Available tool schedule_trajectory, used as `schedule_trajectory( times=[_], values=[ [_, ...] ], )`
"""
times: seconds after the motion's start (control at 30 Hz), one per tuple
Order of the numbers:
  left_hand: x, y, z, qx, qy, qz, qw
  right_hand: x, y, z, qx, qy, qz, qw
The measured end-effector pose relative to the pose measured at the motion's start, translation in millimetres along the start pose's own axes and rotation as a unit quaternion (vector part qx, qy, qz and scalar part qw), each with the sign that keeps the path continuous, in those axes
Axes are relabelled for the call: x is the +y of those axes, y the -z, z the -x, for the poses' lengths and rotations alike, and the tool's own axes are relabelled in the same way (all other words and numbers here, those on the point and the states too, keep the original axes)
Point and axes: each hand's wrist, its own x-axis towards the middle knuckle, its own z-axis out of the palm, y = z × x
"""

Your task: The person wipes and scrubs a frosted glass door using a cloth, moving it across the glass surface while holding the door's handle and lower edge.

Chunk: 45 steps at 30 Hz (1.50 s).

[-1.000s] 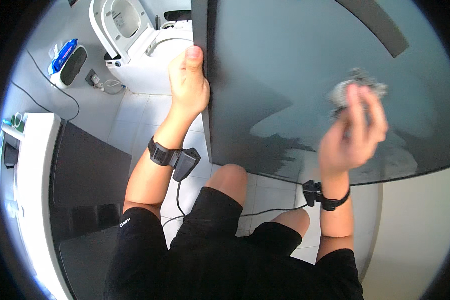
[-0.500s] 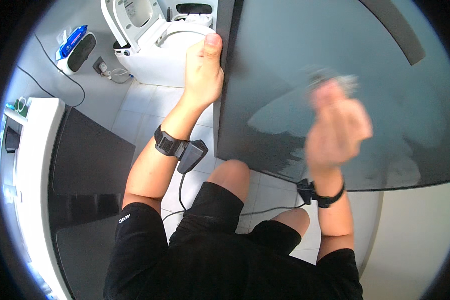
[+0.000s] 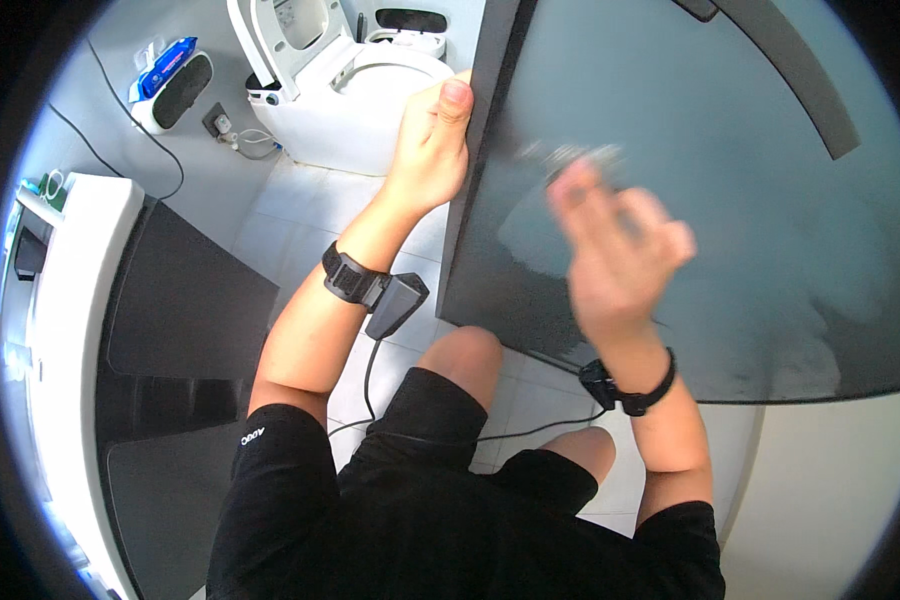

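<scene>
A greyish, loosely bundled pad [image 3: 602,157] is held in the right hand [image 3: 625,255], whose fingertips are seen drawn together at it. The pad is set against the face of a dark panel [image 3: 760,260], just to the right of its left edge. Much of the hand and pad is blurred, so the thumb's exact place cannot be told. By the look of it, the fingers are kept behind the pad so that pressure can be passed into the surface.

The panel's upright edge is clasped by the left hand [image 3: 433,145], with the thumb laid along the near side; the other fingers are mostly hidden. The edge is probably gripped there so that the panel is steadied against the push of the other hand.

Black wristbands [image 3: 350,275] are worn on both forearms, each with a small unit attached, and a thin cable [image 3: 500,436] is run between them across the lap. On the panel, pale, wet-looking smears are spread lower down, and a curved dark strip [image 3: 805,85] is fixed near the top right.

Farther out, a white toilet [image 3: 335,125] is seen with its lid raised on the tiled floor [image 3: 305,200]. A blue packet [image 3: 170,67] is rested on a wall-mounted holder [image 3: 175,97], presumably to be within reach. At the far left a dark cabinet [image 3: 190,290] is topped in white.
</scene>
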Motion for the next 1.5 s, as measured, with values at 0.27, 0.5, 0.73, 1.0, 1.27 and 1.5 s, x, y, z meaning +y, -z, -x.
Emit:
schedule_trajectory(
  times=[0.27, 0.5, 0.73, 1.0, 1.27, 1.5],
  values=[
    [-13.9, -0.5, -9.8, 0.055, 0.046, -0.116, 0.991, -19.5, -27.7, -0.7, -0.051, 0.029, -0.001, 0.998],
    [-33.3, -8.0, -9.5, 0.110, -0.010, -0.094, 0.989, -23.7, -32.2, -9.6, -0.033, 0.006, -0.002, 0.999],
    [-17.7, -2.6, 0.0, 0.067, 0.000, -0.078, 0.995, -16.2, -23.1, -72.8, 0.054, -0.028, 0.031, 0.998],
    [-7.6, -5.1, 1.4, 0.059, 0.002, -0.007, 0.998, -25.6, -7.7, -64.2, 0.000, -0.024, -0.004, 1.000],
    [-12.0, -2.0, 4.1, 0.075, 0.009, -0.061, 0.995, -31.3, -20.0, -44.2, -0.049, -0.027, -0.005, 0.998],
    [-17.3, -5.6, 3.4, 0.080, 0.028, -0.044, 0.995, -74.3, -57.3, 52.4, -0.085, 0.020, -0.081, 0.993]
  ],
)
